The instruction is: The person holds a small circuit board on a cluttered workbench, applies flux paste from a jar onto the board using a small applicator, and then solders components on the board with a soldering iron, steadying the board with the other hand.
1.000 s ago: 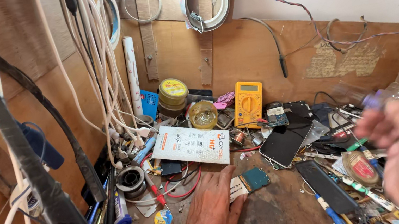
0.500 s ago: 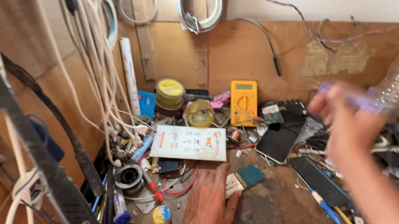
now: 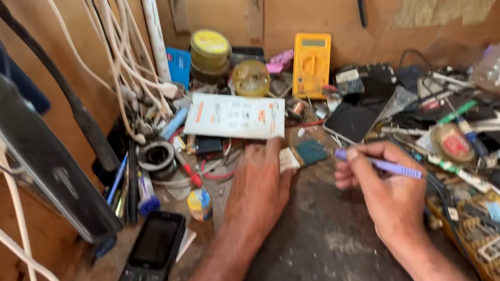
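1. The right hand [image 3: 390,195] is closed around a thin purple tool [image 3: 378,166], pinched between thumb and fingers, its tip pointing toward ten o'clock.
2. The left hand [image 3: 260,188] lies flat and open on the bench, fingertips touching a small white piece [image 3: 288,160] that sits just beside a small teal board [image 3: 311,151].
3. The teal board lies at ten o'clock from the tool's tip, near it but apart.
4. The workbench [image 3: 319,249] is worn dark wood, crowded with clutter: a white flat box [image 3: 234,116] at twelve o'clock from the left hand, a yellow multimeter [image 3: 311,65] beyond, a black keypad phone [image 3: 147,268] at eight o'clock.
5. White cables [image 3: 118,54] hang down the brown board wall.
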